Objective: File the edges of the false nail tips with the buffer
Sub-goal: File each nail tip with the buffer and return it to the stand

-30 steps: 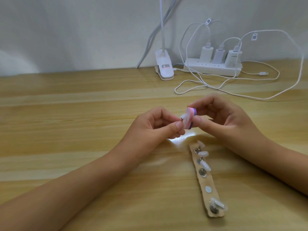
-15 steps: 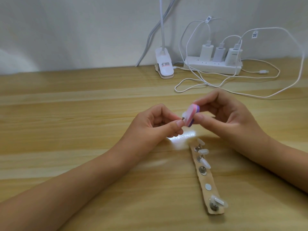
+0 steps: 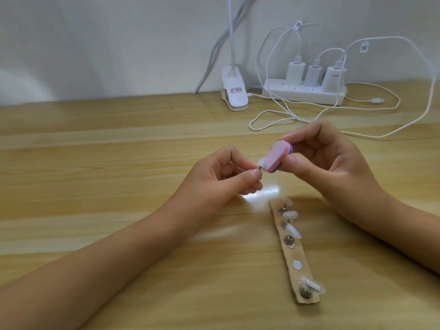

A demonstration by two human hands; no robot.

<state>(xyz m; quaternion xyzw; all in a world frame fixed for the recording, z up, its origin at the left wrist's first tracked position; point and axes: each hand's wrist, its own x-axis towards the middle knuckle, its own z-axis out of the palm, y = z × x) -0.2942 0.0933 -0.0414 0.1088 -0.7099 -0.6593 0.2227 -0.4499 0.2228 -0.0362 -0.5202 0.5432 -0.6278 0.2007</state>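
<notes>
1. Two hands meet mid-frame over the surface (image 3: 119,210); a strip (image 3: 292,256) of spare tips lies lower right.
2. Right hand (image 3: 333,167) grip pinches the buffer (image 3: 348,156), its long axis slanting down-left.
3. Left hand (image 3: 221,179) grip pinches the nail tip (image 3: 333,161), which touches the buffer's lower-left end.

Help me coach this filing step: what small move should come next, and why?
Probably a short stroke of the buffer along the nail tip edge. The left hand pinches the tip at its base, and the right hand holds the pink buffer with its end touching the tip, so contact looks made.
</notes>
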